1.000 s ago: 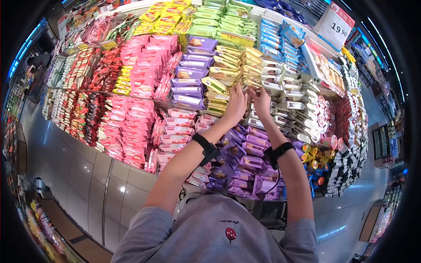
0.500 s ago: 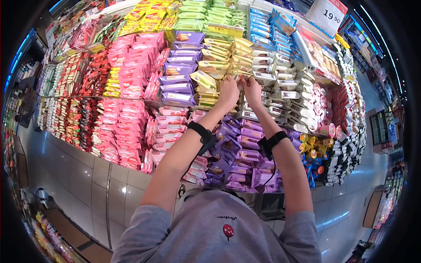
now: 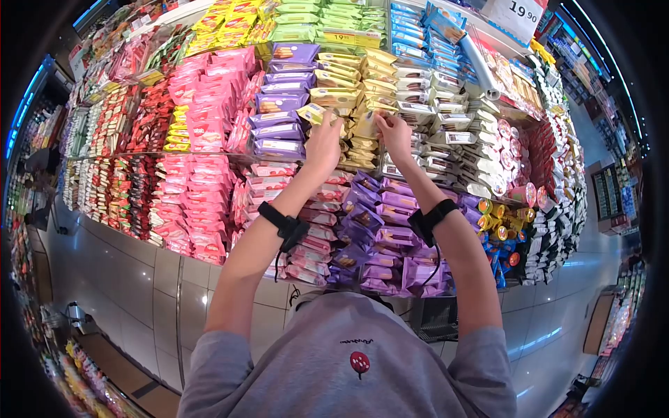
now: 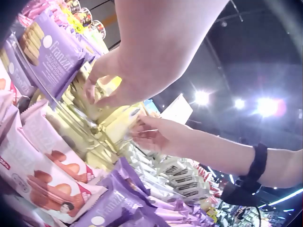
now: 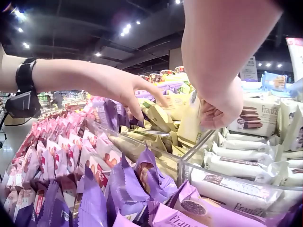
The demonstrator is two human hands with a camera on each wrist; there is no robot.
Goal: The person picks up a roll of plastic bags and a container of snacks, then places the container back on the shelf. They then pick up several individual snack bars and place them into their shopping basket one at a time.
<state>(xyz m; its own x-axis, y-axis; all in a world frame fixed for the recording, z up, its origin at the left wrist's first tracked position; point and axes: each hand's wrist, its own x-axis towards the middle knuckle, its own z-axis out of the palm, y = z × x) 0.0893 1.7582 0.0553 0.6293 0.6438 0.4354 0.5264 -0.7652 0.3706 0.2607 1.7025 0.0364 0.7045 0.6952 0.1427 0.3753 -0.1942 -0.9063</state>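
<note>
The right hand (image 3: pixel 395 137) pinches the upper edge of a pale yellow packet (image 3: pixel 365 125), which stands tilted among the yellow packets; the right wrist view shows its fingers curled at the side of that packet (image 5: pixel 191 121). The left hand (image 3: pixel 324 144) is to the left, thumb and fingers spread around a slanted yellow packet (image 3: pixel 310 113). In the right wrist view the left hand (image 5: pixel 135 92) hangs over the slanted packet (image 5: pixel 158 117); whether it touches cannot be told. Both hands, left (image 4: pixel 116 87) and right (image 4: pixel 158 135), show apart in the left wrist view.
Purple packets (image 3: pixel 279 125) fill the left neighbouring section, white ones (image 3: pixel 453 137) the right. Clear dividers (image 5: pixel 180 165) stand between sections. Pink (image 3: pixel 268 188) and purple packets (image 3: pixel 397 235) lie nearer the body. A rolled sheet (image 3: pixel 481 70) and price sign (image 3: pixel 516 17) are farther right.
The left hand has moved left, away from the right hand, and its fingers have spread. The yellow packet at the right hand now shows between the hands. The head view has shifted slightly.
</note>
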